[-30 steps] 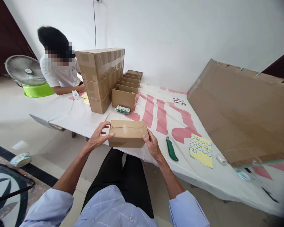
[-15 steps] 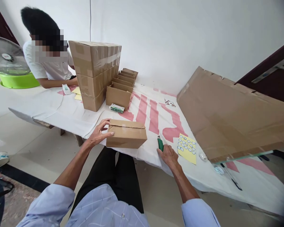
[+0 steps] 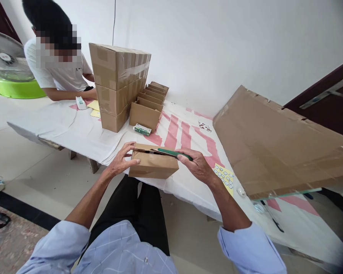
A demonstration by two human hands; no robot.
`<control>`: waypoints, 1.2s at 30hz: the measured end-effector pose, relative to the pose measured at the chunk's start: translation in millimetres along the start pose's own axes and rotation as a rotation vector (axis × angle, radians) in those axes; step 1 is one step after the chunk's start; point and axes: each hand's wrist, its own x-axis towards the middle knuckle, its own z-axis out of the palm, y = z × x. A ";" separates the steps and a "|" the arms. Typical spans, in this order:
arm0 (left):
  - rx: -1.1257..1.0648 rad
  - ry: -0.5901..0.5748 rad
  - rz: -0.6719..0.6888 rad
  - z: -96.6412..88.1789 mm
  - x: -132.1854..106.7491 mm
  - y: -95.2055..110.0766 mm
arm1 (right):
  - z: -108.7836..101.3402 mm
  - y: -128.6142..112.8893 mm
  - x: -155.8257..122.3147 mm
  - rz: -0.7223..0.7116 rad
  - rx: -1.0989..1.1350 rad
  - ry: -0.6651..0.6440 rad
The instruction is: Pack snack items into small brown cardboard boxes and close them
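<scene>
A small taped cardboard box (image 3: pixel 153 164) lies at the near edge of the low table (image 3: pixel 74 129). My left hand (image 3: pixel 120 160) grips its left end, fingers curled over the top. My right hand (image 3: pixel 198 164) holds a green utility knife (image 3: pixel 171 153), laid along the box's top seam with its blade end pointing left.
A stack of sealed cartons (image 3: pixel 118 82) stands further back, with a row of open small boxes (image 3: pixel 147 104) and a green-white packet (image 3: pixel 143 130) beside it. A yellow sticker sheet (image 3: pixel 225 177) lies right of my hand. A large cardboard sheet (image 3: pixel 280 140) leans at right. Another person (image 3: pixel 57 64) sits at far left.
My right hand left the box, took the green knife off the table beside the sticker sheet, and brought it onto the box's top. My left hand stayed on the box.
</scene>
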 end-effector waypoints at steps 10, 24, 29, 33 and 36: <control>0.076 -0.009 0.032 -1.8 -1.5 0.9 | 5.1 -36.6 44.3 -0.121 -0.257 -0.211; 0.115 -0.062 0.028 -7.7 -0.9 4.3 | -52.2 96.0 -72.7 0.357 -0.210 0.249; 0.172 -0.131 0.048 -11.4 1.2 19.5 | 38.3 160.8 -118.7 0.541 -0.294 0.329; 0.200 -0.141 0.052 -12.9 3.3 21.9 | 53.8 139.8 -101.5 0.431 -0.348 0.402; 0.198 -0.136 0.048 -13.1 4.2 19.1 | 50.4 87.1 -58.3 0.123 -0.276 0.470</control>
